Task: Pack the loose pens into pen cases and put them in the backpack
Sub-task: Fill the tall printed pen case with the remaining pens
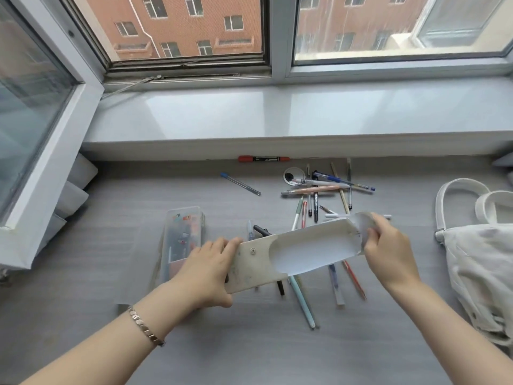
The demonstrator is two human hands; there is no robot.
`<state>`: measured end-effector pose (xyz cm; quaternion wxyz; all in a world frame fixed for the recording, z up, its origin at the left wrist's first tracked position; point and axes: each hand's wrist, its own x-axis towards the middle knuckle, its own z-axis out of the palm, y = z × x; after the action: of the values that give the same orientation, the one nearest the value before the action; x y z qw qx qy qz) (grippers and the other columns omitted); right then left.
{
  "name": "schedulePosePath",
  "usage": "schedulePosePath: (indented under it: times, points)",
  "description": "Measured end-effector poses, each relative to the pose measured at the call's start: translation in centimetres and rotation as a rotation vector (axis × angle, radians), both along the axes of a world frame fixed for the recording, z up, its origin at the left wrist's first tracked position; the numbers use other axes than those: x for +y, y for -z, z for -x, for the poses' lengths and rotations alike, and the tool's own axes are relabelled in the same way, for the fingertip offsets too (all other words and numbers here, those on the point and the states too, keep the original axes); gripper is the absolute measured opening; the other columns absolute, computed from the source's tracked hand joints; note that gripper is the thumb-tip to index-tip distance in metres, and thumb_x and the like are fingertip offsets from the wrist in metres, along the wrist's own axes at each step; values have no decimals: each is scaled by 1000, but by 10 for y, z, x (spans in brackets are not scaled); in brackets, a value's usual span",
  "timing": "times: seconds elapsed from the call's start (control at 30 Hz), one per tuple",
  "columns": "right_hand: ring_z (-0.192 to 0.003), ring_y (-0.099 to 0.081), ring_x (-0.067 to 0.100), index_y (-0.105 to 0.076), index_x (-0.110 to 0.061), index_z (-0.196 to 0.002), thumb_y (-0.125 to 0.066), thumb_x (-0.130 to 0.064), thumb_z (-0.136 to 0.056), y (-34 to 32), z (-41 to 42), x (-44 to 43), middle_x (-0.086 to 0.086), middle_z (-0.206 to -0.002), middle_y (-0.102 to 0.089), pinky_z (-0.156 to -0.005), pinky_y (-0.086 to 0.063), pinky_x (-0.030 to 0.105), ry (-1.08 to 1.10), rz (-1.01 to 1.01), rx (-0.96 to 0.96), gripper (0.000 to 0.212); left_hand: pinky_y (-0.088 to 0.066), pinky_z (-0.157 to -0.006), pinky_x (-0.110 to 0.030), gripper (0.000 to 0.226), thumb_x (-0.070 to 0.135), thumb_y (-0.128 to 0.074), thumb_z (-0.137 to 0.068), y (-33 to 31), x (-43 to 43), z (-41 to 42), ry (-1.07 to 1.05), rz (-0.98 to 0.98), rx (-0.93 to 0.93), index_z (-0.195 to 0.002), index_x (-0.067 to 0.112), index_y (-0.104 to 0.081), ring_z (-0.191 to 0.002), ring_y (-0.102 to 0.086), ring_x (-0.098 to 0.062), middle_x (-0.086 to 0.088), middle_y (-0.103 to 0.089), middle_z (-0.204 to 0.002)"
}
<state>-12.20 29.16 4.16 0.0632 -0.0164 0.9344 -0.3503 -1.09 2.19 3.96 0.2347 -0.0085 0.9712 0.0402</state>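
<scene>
Both hands hold a long cream pen case [294, 251] above the grey desk. My left hand [205, 270] grips its left end, beside a snap button. My right hand [388, 245] pinches the flap at its right end. The case lies open, with a pale, bare inside. Several loose pens [319, 190] lie scattered behind the case, and more pens [302, 301] poke out from under it. A clear plastic pen case [183, 234] with pens inside rests left of my left hand. The white canvas backpack [483, 259] slumps at the right edge.
A red marker [263, 158] lies against the base of the windowsill. A thin blue-capped pen [241, 184] rests alone at centre. A round cable grommet [294, 175] sits in the desk. An open window sash [41, 134] juts in at the left.
</scene>
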Motion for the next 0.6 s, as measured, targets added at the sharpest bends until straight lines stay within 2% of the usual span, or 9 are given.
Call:
schedulePosePath:
  times: [0.07,0.13,0.2,0.3,0.33,0.37,0.43,0.5,0.6]
  points:
    - [-86,-53,31,-59,-3,-114,-40,8,-88,-5,1,-12,19,-97,-65,-66,-27,25,7,69,21,34,-39,-93,-30,99,52,-67,-67,-1,4,2,-85,-90,-58,-145,31,-11,-119,-45,-19,4,-43,-132]
    - [-87,-53,26,-59,-1,-113,-43,7,-88,-10,5,-24,18,-99,-65,-67,-28,20,9,152,28,32,-43,-94,-32,75,61,-57,-77,-5,7,5,-231,-251,-52,-140,37,-25,-119,-51,-17,8,-52,-130]
    - [-91,-58,28,-59,-3,-113,-46,2,-89,-14,8,-37,12,-96,-66,-72,-35,22,-1,234,51,27,-45,-90,-33,45,59,-39,-89,-10,10,7,-309,-314,-1,-129,36,-40,-113,-56,-21,4,-61,-122]
    - [-86,-57,23,-53,-14,-110,-51,-8,-91,-12,3,-53,1,-86,-59,-71,-43,22,86,387,51,20,-43,-85,-34,34,51,-29,-96,-9,6,5,-446,-292,67,-111,29,-51,-109,-56,-26,-1,-64,-111]
    - [-85,-55,22,-50,-15,-115,-54,-12,-90,-5,-3,-58,2,-88,-56,-74,-45,24,74,350,8,25,-43,-86,-35,32,48,-29,-96,-8,2,5,-538,-321,96,-101,27,-52,-107,-56,-27,-4,-64,-107]
    - [-86,-53,21,-47,-13,-119,-57,-17,-89,5,-12,-61,5,-93,-55,-77,-45,28,9,230,-66,32,-42,-87,-35,31,44,-29,-96,-6,-3,4,-636,-375,130,-88,24,-51,-106,-56,-29,-7,-63,-103]
    - [-98,-54,24,-44,-12,-121,-60,-28,-86,32,-36,-68,8,-106,-56,-82,-44,32,-240,-129,-253,42,-39,-84,-35,32,38,-31,-96,-3,-12,4,-788,-473,208,-74,20,-45,-104,-55,-32,-13,-61,-100]
    - [-112,-51,28,-40,-12,-122,-56,-25,-86,51,-60,-75,9,-120,-53,-87,-44,34,-436,-375,-354,42,-36,-82,-35,29,35,-33,-97,1,-20,4,-851,-494,252,-79,18,-49,-106,-54,-32,-15,-61,-105]
    - [-113,-49,30,-34,-13,-127,-48,-14,-86,62,-75,-77,12,-123,-45,-88,-43,36,-449,-486,-326,43,-38,-81,-35,28,35,-36,-97,9,-30,0,-896,-531,298,-82,19,-52,-102,-56,-31,-14,-62,-104]
